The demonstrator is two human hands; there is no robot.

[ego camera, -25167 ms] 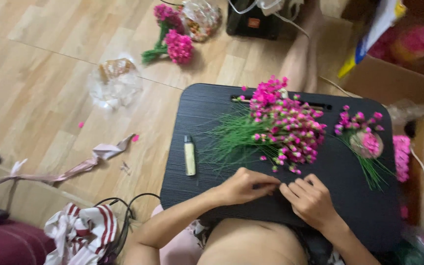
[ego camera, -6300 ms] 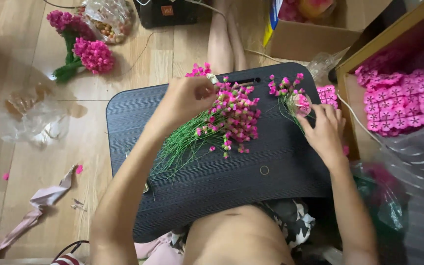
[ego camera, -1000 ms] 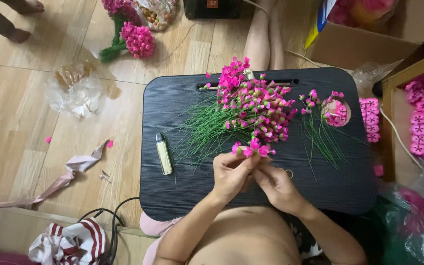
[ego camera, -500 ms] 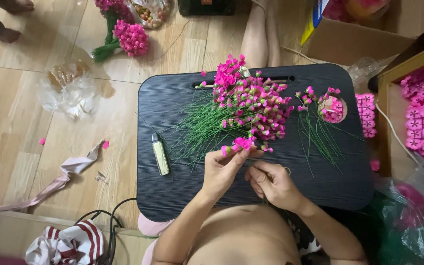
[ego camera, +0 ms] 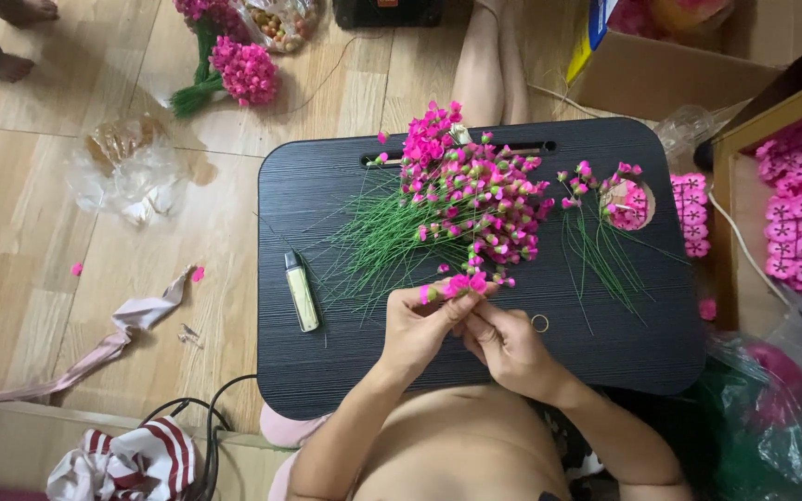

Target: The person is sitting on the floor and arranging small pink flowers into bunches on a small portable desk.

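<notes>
Holding a small pink flower sprig [ego camera: 461, 285] over the black desk [ego camera: 345, 371], left hand [ego camera: 417, 327] pinches it, right hand [ego camera: 507, 341] grips its stem from below; flower pile [ego camera: 471, 199] just beyond, lighter [ego camera: 302, 291] to the left, rubber band [ego camera: 539, 323] beside right hand.

home floor [ego camera: 39, 213], lap desk [ego camera: 345, 371], craft flowers [ego camera: 475, 199]

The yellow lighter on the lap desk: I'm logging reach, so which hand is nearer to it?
Left. The left hand is just right of the yellow lighter; the right hand lies beyond it, farther right.
</notes>
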